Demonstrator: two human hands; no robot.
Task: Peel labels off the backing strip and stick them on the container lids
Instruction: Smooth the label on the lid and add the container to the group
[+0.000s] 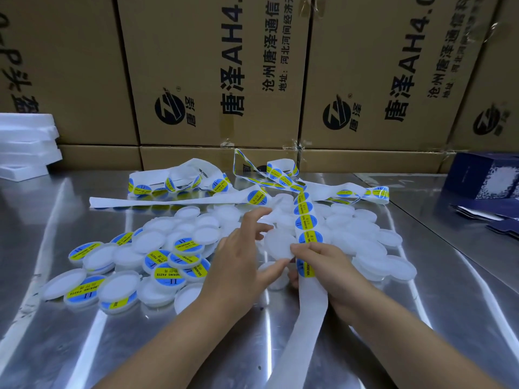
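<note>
Pinching the backing strip [311, 301] between thumb and forefinger, my right hand [328, 265] holds it just where the bare white paper gives way to the next label. The strip's long axis runs away from me: it starts near the bottom edge of the view, passes under my right palm, and climbs straight over the heap toward a loose tangle by the cardboard boxes [213, 66]. The round blue-and-yellow labels [306, 221] sit in single file along it, their print turned sideways to me.

My left hand [241, 254] grasps a bare white lid [278, 245], thumb under its near edge and fingers spread and curved over its left rim; the lid touches the strip's left side. Both forearms reach in from below, converging at the middle of the steel table [84, 346].

Unlabelled lids [362, 245] are heaped around the strip; labelled lids [168, 273] lie piled to my left.
</note>
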